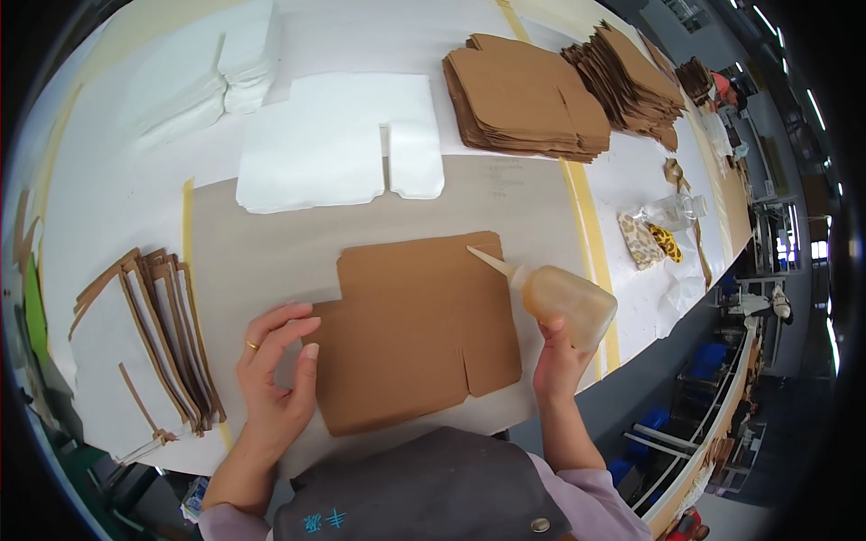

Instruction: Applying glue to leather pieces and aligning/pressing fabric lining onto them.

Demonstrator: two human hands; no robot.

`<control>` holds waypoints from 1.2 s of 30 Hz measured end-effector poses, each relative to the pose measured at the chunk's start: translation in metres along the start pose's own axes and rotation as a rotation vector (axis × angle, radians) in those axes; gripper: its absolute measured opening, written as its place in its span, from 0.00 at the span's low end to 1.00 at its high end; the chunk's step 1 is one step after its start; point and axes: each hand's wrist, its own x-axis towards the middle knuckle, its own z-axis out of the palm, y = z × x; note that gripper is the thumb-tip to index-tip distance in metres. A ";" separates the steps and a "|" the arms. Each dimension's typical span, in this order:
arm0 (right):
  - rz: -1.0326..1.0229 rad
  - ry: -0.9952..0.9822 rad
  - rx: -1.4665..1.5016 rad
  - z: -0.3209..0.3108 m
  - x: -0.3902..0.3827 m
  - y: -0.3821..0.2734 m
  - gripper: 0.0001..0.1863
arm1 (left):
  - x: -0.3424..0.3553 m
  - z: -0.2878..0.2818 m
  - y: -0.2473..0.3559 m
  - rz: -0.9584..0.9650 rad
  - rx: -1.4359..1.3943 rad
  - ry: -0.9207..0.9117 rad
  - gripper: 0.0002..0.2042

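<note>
A flat brown sheet (pixel 406 334), cut with a notched corner and a slit, lies in front of me on the grey board. My right hand (pixel 559 361) is closed round a translucent squeeze bottle (pixel 568 302) with yellowish contents. The bottle is tilted, and its long pale nozzle points at the sheet's upper right part; whether the tip touches cannot be made out. At the sheet's left edge is my left hand (pixel 278 370), fingers curved and apart, a ring on one finger, holding nothing. Its fingertips are close to the sheet's edge.
Beyond the sheet lie white cut pieces (pixel 334 144) and a further white stack (pixel 244 59). Brown stacks (pixel 532 95) stand at the back right. Brown-edged white pieces (pixel 153 343) lean together at left. A clear bottle (pixel 672 212) and patterned scraps (pixel 640 239) lie at right.
</note>
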 end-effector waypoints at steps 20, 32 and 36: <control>-0.039 -0.477 -0.163 0.071 0.004 -0.009 0.38 | 0.001 -0.009 0.000 0.067 -0.011 0.086 0.12; 0.078 -0.572 -0.098 0.071 -0.021 0.000 0.39 | 0.005 -0.011 -0.005 0.085 0.025 0.177 0.11; 0.052 -0.621 -0.135 0.086 -0.016 0.005 0.39 | 0.004 -0.013 -0.007 0.076 0.023 0.211 0.11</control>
